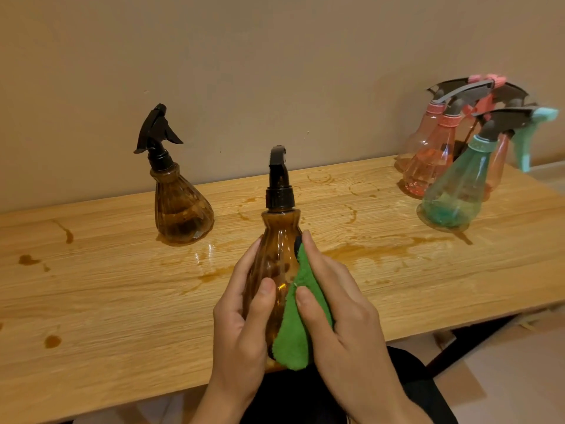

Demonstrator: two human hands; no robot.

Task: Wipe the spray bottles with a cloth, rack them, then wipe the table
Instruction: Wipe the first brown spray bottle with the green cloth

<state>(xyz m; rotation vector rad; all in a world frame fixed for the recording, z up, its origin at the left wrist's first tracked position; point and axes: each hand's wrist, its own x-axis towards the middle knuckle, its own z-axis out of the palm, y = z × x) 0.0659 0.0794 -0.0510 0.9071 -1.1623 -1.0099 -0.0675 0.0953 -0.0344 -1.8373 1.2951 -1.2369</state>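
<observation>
Left hand (241, 319) wrapped round the amber bottle (276, 258) at its belly, right hand (345, 310) pinching the green cloth (296, 319) against its right flank, all held over the middle of the table's (107, 316) near edge. Ribbed plastic, likely light, and slick if wet, so the belly looked a safer hold than the neck. Room lay leftward; a second brown bottle (180, 209) stood nearer the far edge, and coloured bottles (455, 194) crowded the far right corner.

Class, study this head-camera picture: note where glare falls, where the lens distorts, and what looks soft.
Head view: glare sits on the wet table left of the held amber bottle; wide-angle distortion tilts the pink bottles and teal bottle at the right edge, which look soft; the green cloth is sharp.
</observation>
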